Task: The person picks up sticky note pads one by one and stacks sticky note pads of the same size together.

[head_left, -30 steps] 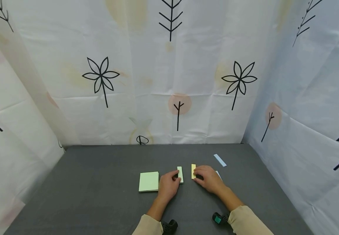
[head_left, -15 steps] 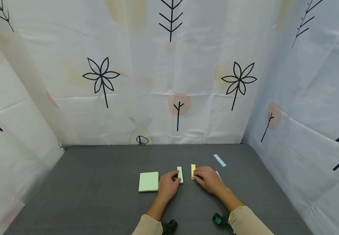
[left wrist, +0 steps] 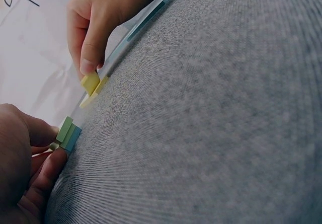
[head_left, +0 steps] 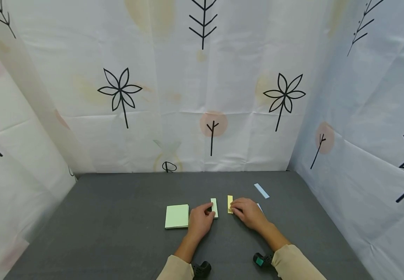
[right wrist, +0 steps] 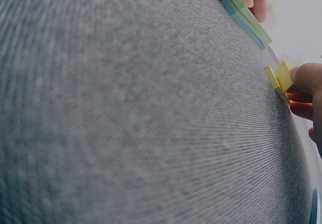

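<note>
In the head view my left hand (head_left: 200, 221) holds a narrow light-green sticky-note pad (head_left: 214, 208) between thumb and fingers. The left wrist view shows this green pad on top of a blue pad (left wrist: 73, 138); the fingers are at its side. My right hand (head_left: 250, 214) pinches a narrow yellow sticky-note pad (head_left: 230, 204) on the table. Seen from the right wrist, a yellow upper piece (right wrist: 285, 76) tilts up in the right fingers, away from the yellow strip (right wrist: 275, 85) lying beneath. The hands are a short gap apart.
A square light-green sticky-note pad (head_left: 177, 216) lies left of my left hand. Behind the right hand lies a light-blue strip (head_left: 261, 191); another pale blue strip (head_left: 259, 208) is partly hidden by that hand. Patterned cloth walls (head_left: 184, 144) border the grey table (head_left: 125, 233).
My right thumb and fingers have closed in a little more on the yellow pad. The left hand and the green pad have stayed in place.
</note>
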`<action>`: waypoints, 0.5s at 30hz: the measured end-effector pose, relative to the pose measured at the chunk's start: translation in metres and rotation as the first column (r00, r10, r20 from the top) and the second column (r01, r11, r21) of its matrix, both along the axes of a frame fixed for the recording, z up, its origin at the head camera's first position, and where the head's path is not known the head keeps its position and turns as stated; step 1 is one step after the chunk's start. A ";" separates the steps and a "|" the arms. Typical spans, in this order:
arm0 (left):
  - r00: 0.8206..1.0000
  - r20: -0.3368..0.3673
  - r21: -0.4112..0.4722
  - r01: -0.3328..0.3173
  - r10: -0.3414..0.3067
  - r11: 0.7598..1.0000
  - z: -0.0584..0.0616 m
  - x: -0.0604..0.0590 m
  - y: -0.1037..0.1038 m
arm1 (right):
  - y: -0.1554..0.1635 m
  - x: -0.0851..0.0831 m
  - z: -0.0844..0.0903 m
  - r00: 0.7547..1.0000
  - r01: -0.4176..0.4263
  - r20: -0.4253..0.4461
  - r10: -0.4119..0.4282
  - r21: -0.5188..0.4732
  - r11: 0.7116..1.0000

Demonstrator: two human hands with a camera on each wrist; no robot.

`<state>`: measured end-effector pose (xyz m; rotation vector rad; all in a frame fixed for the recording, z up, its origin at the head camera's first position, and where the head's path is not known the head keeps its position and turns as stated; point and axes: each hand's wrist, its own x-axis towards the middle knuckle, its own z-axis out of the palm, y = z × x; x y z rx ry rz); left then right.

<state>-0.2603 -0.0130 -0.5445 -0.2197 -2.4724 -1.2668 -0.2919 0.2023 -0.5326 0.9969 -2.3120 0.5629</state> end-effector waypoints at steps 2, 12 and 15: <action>1.000 0.002 0.000 0.000 0.000 1.000 0.001 0.000 0.000 | 0.000 0.000 0.001 1.000 -0.002 0.008 0.002 0.000 1.000; 1.000 0.014 -0.011 0.005 -0.005 1.000 -0.001 -0.001 0.000 | -0.001 0.001 0.005 0.998 0.010 0.059 -0.009 -0.003 1.000; 1.000 0.014 -0.009 0.007 -0.007 1.000 -0.002 -0.002 -0.001 | -0.004 -0.002 0.006 0.993 0.062 0.098 -0.060 -0.019 0.998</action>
